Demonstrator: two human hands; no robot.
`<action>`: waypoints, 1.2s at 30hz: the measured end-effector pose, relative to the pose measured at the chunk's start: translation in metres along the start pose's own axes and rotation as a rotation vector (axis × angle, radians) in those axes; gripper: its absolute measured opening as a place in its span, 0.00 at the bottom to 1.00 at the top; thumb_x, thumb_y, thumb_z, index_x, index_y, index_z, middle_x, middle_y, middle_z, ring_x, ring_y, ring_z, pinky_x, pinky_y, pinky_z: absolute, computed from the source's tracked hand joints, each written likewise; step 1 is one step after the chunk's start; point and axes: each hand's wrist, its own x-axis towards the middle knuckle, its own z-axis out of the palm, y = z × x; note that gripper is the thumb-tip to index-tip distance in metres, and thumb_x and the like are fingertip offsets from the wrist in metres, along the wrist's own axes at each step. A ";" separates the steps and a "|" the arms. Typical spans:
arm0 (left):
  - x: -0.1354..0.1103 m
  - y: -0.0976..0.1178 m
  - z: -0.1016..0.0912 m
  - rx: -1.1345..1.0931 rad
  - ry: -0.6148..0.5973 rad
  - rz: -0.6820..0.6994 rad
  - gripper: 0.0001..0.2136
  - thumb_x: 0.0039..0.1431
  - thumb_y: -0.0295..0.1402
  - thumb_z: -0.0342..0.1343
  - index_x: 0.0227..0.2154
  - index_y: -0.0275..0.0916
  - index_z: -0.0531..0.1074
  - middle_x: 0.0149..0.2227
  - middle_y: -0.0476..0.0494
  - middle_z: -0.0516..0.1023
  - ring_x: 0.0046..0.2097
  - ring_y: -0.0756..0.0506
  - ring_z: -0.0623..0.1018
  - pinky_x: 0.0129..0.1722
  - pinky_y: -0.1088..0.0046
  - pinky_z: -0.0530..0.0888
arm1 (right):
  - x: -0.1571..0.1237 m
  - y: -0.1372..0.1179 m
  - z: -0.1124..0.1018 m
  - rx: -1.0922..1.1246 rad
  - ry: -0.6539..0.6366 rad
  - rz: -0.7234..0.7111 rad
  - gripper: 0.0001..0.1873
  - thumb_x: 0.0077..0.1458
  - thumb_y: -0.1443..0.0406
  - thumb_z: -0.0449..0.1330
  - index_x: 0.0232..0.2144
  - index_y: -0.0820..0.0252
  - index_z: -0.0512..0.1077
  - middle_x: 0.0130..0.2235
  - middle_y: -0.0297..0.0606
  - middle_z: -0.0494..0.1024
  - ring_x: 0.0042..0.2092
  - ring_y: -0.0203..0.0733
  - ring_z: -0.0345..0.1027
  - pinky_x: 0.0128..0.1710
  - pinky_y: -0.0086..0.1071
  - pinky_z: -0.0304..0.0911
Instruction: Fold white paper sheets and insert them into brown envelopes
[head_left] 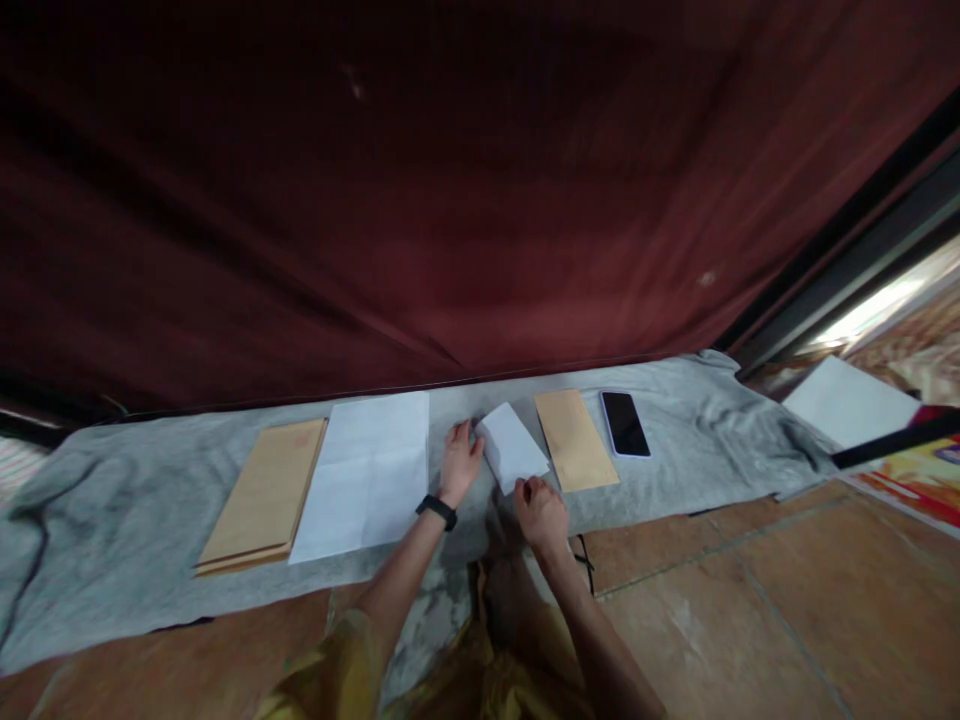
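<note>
A small folded white paper (514,445) lies on the grey cloth (120,520) in front of me. My left hand (459,462), with a black band at the wrist, rests at the paper's left edge with its fingers pressed on it. My right hand (540,512) is closed at the paper's near corner, fingers curled on the edge. A large white sheet (367,475) with fold creases lies to the left. Beside it sits a stack of brown envelopes (266,495). A single brown envelope (575,440) lies right of the folded paper.
A black phone (625,424) lies face up on the cloth at the right. A dark red curtain (450,200) hangs behind. Brown floor tiles (750,600) run along the near side. Another white sheet (847,400) lies at the far right.
</note>
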 end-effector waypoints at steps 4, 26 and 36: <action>0.016 0.008 0.007 0.024 -0.045 0.005 0.14 0.60 0.30 0.55 0.48 0.37 0.74 0.51 0.36 0.75 0.56 0.38 0.71 0.59 0.59 0.66 | 0.006 0.003 -0.005 -0.074 -0.038 0.051 0.19 0.68 0.60 0.51 0.34 0.59 0.79 0.33 0.46 0.83 0.35 0.44 0.79 0.34 0.31 0.66; -0.040 -0.016 -0.035 -0.733 -0.079 -0.414 0.20 0.44 0.48 0.65 0.30 0.36 0.74 0.26 0.49 0.75 0.25 0.51 0.73 0.23 0.77 0.66 | 0.005 0.027 -0.001 0.427 -0.119 0.005 0.18 0.67 0.57 0.49 0.41 0.57 0.77 0.38 0.41 0.83 0.40 0.44 0.77 0.40 0.31 0.66; -0.078 -0.014 -0.035 -0.867 0.016 -0.535 0.23 0.40 0.49 0.68 0.33 0.36 0.73 0.32 0.46 0.79 0.28 0.49 0.78 0.27 0.74 0.73 | 0.025 0.011 0.019 1.146 -0.171 0.216 0.23 0.51 0.52 0.59 0.45 0.60 0.73 0.29 0.33 0.78 0.26 0.40 0.70 0.27 0.32 0.67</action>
